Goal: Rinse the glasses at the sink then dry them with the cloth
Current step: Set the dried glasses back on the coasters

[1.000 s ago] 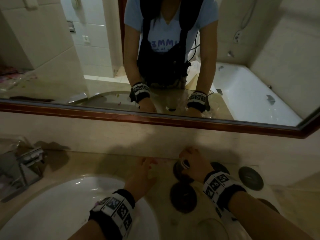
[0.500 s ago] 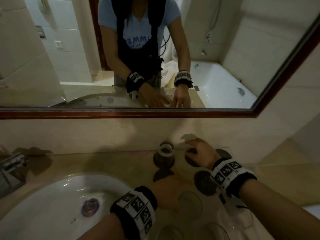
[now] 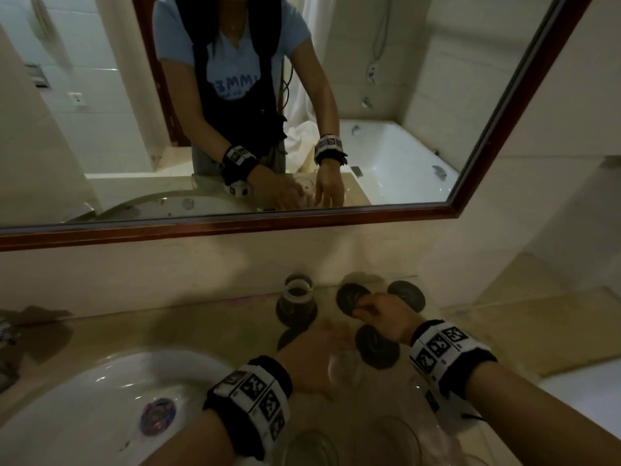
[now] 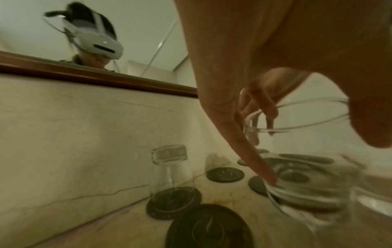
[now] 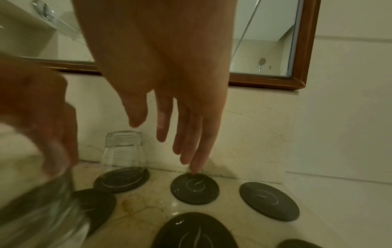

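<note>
My left hand (image 3: 322, 358) grips a clear glass (image 3: 346, 369) just above the counter, right of the sink (image 3: 77, 395). In the left wrist view its fingers and thumb wrap that glass (image 4: 307, 189), which is blurred. A second glass (image 3: 297, 294) stands upside down on a dark coaster (image 3: 295, 314) by the back wall. My right hand (image 3: 373, 307) is open with straight fingers (image 5: 191, 151). One fingertip touches the far edge of an empty coaster (image 5: 195, 189). I see no cloth plainly.
Several dark round coasters (image 3: 406, 294) lie on the marble counter (image 3: 201, 327). Two more clear glasses (image 3: 312, 445) stand at the near edge under my arms. The mirror's wooden frame (image 3: 235, 227) runs above the backsplash. A tap (image 3: 5, 331) sits at the far left.
My right hand set the glass upside down on its coaster, let go and moved right to the neighbouring coaster. My left hand closed round a glass near the sink.
</note>
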